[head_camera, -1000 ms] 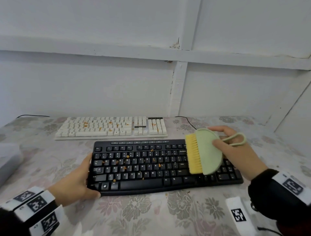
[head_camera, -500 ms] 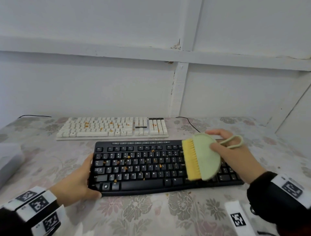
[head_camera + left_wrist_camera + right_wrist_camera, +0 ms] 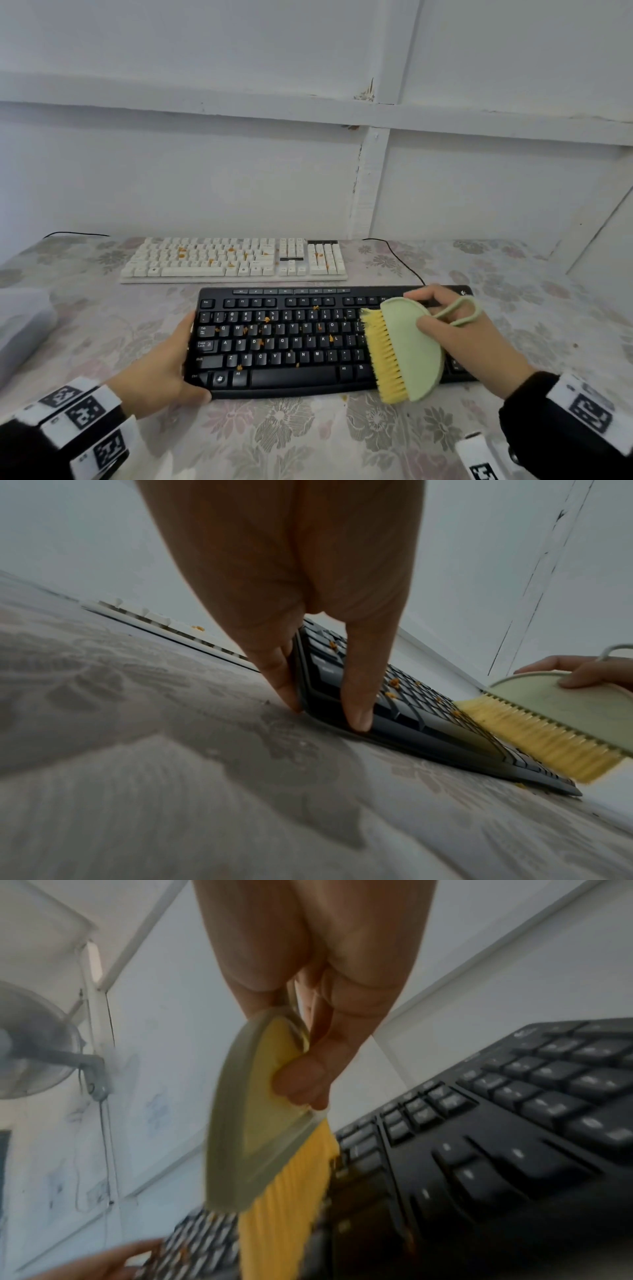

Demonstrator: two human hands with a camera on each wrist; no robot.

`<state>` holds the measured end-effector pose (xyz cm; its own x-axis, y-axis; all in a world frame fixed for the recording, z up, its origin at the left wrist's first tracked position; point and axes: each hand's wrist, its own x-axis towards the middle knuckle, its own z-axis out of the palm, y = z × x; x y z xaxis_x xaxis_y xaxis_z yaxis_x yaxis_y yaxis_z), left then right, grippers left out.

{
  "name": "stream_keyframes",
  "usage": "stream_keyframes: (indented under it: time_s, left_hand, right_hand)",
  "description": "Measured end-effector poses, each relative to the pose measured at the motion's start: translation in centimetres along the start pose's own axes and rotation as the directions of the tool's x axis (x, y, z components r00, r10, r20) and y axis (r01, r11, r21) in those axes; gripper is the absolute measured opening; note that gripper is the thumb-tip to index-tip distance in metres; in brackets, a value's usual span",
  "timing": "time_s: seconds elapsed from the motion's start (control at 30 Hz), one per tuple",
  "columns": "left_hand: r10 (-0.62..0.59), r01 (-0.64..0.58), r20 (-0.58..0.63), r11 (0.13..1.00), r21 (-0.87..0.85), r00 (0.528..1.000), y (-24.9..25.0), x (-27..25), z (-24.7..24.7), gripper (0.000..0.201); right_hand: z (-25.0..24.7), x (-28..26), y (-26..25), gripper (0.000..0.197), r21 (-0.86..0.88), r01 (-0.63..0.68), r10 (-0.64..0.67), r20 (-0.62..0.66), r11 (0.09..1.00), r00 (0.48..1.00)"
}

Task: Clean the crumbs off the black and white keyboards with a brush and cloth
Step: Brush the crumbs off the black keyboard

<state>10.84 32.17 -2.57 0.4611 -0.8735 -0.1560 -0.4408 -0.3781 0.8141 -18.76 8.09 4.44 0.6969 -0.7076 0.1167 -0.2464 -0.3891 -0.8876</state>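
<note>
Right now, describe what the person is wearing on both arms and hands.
Both hands are bare: the left hand and right hand wear no gloves or rings that show. Each forearm has a dark sleeve with white wrist bands printed with square black-and-white marker patterns, also on the right band.

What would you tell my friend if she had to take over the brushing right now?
Left hand: holds the left end of the black plastic keyboard, thumb on its front corner.
Right hand: grips the pale green half-round brush with yellow bristles, bristles on the keys just right of the letter block.
White keyboard: lies behind the black one, orange crumbs on it, untouched.
Done: little so far; crumbs still dot the black keys.
Left: sweep both keyboards, then wipe. No cloth is in view.
</note>
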Motion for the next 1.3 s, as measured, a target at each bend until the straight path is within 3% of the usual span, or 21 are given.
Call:
stream_keyframes:
  time_s: [0.17, 0.47, 0.73, 1.0, 1.2, 1.3]
  left_hand:
    - [0.007, -0.007, 0.004, 1.0, -0.004, 1.0, 0.2, 0.0, 0.0, 0.112]
    - [0.008, -0.008, -0.003, 1.0, -0.008, 1.0, -0.1, 0.0, -0.1, 0.111]
    - [0.011, -0.011, 0.005, 1.0, -0.008, 1.0, 0.3, -0.2, -0.1, 0.11]
    - [0.013, -0.013, 0.004, 1.0, 0.011, 1.0, 0.3, -0.1, 0.0, 0.11]
    - [0.018, -0.018, 0.014, 1.0, 0.011, 1.0, 0.5, -0.2, -0.1, 0.11]
    - [0.003, -0.003, 0.024, 1.0, 0.012, 1.0, 0.5, -0.2, -0.1, 0.111]
  right_hand:
    - [-0.4, 2.1, -0.8, 0.032, 0.009, 0.057, -0.055, -0.152, 0.998, 0.987]
    - [1.3, -1.0, 0.0, 0.035, 0.001, 0.014, -0.014, 0.006, 1.0, 1.0]
    - [1.1, 1.8, -1.3, 0.031, -0.008, 0.047, -0.048, -0.158, 0.999, 0.986]
    - [2.1, -1.4, -0.9, 0.031, -0.061, 0.018, -0.014, 0.067, 0.998, 0.998]
    - [1.1, 1.9, -2.5, 0.03, -0.018, 0.091, -0.093, -0.149, 0.996, 0.984]
    - [2.0, 2.6, -2.7, 0.03, 0.006, 0.09, -0.088, -0.18, 0.996, 0.98]
